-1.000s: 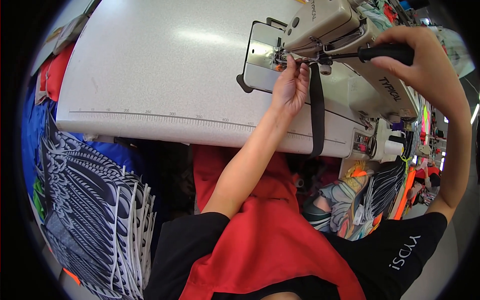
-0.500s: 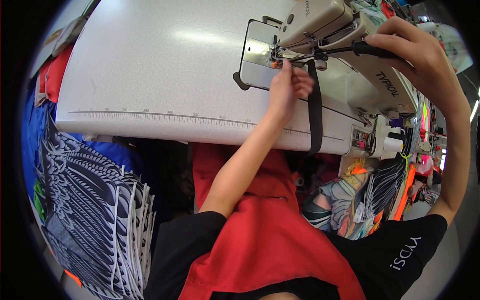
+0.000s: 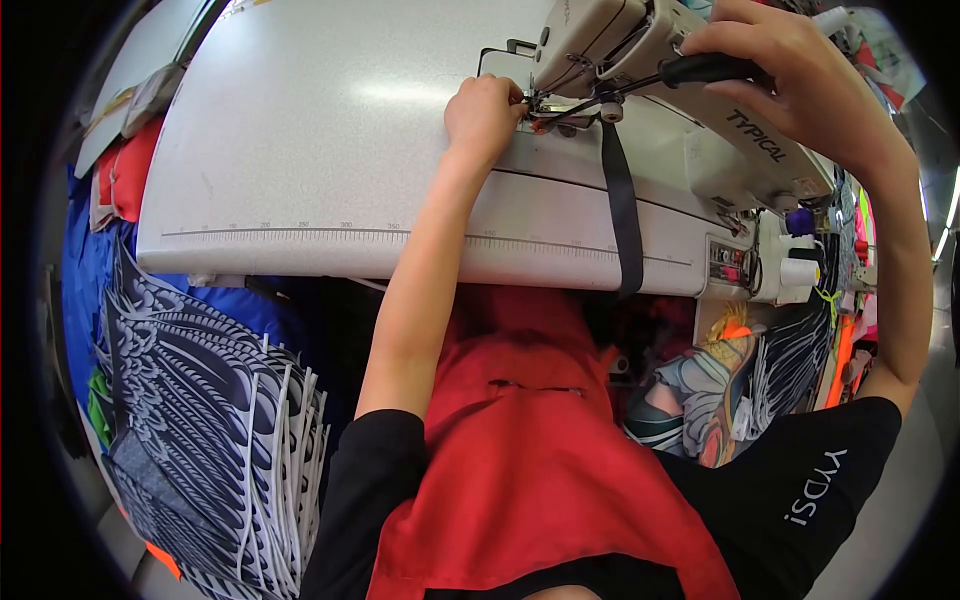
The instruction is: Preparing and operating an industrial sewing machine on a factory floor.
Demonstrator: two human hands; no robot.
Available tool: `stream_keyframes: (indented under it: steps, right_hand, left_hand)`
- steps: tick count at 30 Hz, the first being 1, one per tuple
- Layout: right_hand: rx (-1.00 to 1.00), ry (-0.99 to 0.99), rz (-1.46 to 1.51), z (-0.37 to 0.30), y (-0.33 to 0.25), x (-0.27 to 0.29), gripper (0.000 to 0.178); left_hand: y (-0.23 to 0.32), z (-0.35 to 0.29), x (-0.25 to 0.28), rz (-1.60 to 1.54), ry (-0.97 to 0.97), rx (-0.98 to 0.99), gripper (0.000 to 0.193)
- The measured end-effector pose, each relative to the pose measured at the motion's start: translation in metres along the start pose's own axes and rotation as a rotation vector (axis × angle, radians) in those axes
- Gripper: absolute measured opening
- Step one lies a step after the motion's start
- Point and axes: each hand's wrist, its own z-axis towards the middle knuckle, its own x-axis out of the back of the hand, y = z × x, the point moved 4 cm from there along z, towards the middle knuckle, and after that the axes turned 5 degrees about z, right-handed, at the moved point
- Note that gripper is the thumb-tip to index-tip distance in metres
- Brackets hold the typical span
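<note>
The black strap [image 3: 621, 200], hung over the table [image 3: 320, 185], could be dragged if snagged. Beyond, the curled left hand [image 3: 480, 120], at the needle area [image 3: 538, 100], could be jabbed if the screwdriver [image 3: 702, 69], loosely held by the right hand [image 3: 800, 85] and aimed there, slipped; whether anything is pinched cannot be told. Counted: one strap, two hands, one screwdriver, one sewing machine [image 3: 718, 150].

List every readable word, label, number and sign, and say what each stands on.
Placed and described, wording not copied:
Sewing machine, arm: dark capitals, legible.
Sewing machine, head near the upper edge: dark lettering, too small to read.
Right black sleeve: white lettering, legible.
Ruler scale along the table's front edge: numbers, some legible, others too small or blurred.
</note>
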Motion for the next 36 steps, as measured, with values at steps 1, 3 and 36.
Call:
stream_keyframes:
  steps: [1,3,36]
  right_hand:
    - [0.019,0.006,0.012,0.0,0.002,-0.002,0.024]
    - [0.026,0.014,0.019,-0.002,0.003,-0.001,0.024]
    - [-0.09,-0.044,-0.094,0.0,-0.004,0.003,0.019]
  left_hand:
    - [0.0,-0.001,-0.001,0.028,-0.002,0.019,0.015]
    - [0.003,0.0,-0.001,0.052,-0.003,0.025,0.014]
    - [-0.042,-0.005,0.019,-0.001,0.352,0.046,0.011]
